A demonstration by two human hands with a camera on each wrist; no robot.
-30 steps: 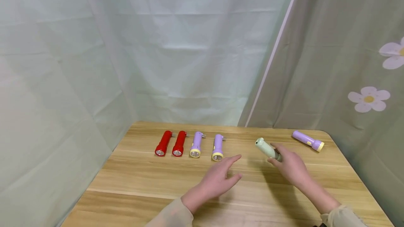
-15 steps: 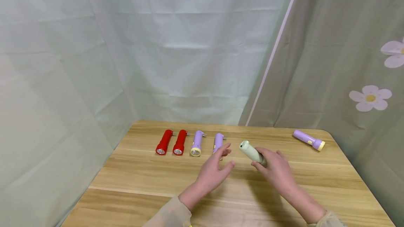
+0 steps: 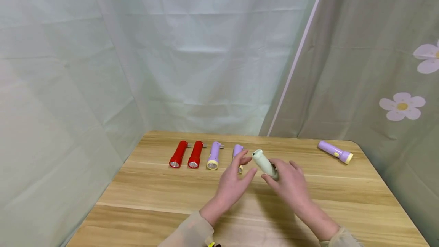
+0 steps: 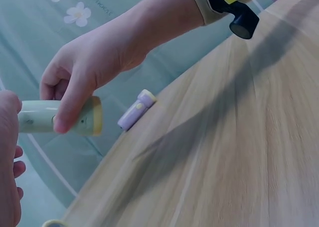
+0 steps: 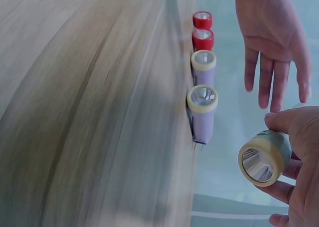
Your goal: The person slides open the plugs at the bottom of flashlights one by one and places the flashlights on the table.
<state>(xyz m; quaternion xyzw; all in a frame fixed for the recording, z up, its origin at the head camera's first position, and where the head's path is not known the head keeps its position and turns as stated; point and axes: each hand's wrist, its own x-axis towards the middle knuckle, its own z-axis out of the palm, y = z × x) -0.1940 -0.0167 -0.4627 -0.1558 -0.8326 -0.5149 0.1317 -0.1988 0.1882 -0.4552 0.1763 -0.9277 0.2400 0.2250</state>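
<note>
Gripping the green flashlight [image 3: 262, 161], my right hand [image 3: 290, 180] points its thin end toward my left hand [image 3: 231, 182], fingers apart.

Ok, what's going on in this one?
A person's right hand grips a pale green flashlight above the table, its tail end toward the open left hand; contact is unclear. Two red flashlights and two purple flashlights lie in a row; a third purple flashlight lies apart to the right.
</note>
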